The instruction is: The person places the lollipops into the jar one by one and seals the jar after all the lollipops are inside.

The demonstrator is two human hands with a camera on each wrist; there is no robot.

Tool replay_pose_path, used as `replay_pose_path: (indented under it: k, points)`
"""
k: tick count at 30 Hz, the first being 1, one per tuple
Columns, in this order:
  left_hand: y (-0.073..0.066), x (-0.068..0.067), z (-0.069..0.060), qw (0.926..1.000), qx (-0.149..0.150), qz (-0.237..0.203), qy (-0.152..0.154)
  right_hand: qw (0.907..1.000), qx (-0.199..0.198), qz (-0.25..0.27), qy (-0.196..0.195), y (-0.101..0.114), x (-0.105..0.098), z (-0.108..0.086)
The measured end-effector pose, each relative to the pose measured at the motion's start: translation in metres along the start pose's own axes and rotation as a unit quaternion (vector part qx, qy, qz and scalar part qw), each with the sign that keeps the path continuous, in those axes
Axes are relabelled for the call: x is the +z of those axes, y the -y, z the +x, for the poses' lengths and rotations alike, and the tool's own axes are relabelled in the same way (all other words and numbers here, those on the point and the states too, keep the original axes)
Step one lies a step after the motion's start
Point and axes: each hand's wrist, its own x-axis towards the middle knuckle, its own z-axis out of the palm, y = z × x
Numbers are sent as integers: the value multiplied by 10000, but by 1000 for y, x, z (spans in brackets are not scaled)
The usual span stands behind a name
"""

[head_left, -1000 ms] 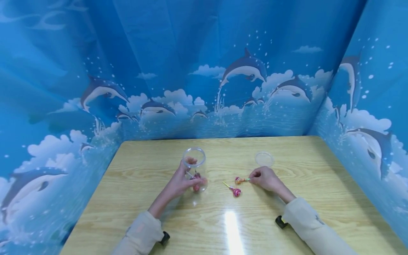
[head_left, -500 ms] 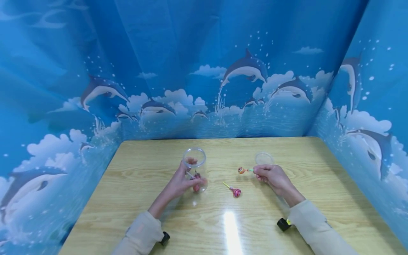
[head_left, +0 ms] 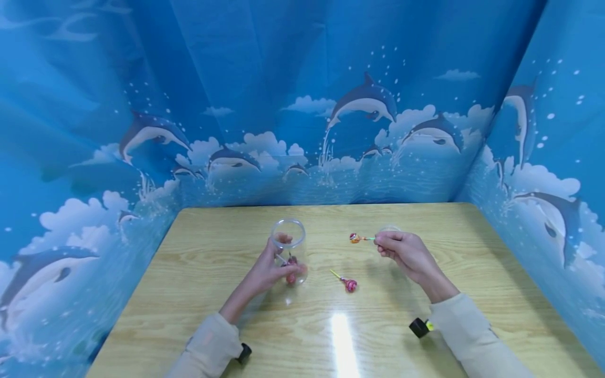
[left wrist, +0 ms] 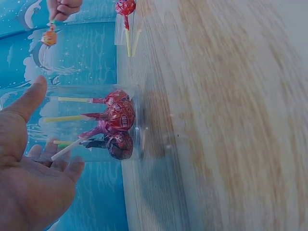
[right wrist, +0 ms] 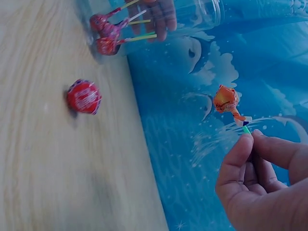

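My left hand (head_left: pixel 267 273) grips an upright clear plastic jar (head_left: pixel 300 254) on the table, thumb on one side and fingers round the other. Several wrapped lollipops (left wrist: pixel 120 115) lie heads down at its bottom, their sticks pointing up, as the left wrist view shows. Above the table, right of the jar, my right hand (head_left: pixel 408 257) pinches the green stick of an orange-wrapped lollipop (right wrist: pixel 225 99) between thumb and forefinger. Its head points left toward the jar, apart from it. Between the hands, a red-pink lollipop (head_left: pixel 351 285) with a yellow stick lies on the table.
A clear round lid (head_left: pixel 390 228) lies behind my right hand, partly hidden by it. The wooden table (head_left: pixel 212 236) ends at a blue dolphin-print curtain (head_left: pixel 264 105) at the back and sides. A bright light reflection shows on the tabletop.
My right hand has lifted the orange lollipop off the table and moved it up and away from me. The left hand and the jar have stayed put.
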Motion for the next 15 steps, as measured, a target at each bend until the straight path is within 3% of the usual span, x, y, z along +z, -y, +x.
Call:
replay_pose_path:
  k: [15]
  points:
    - [1, 0, 1, 9998, -20, 153, -119, 9994, -182, 79, 272, 32, 35, 2]
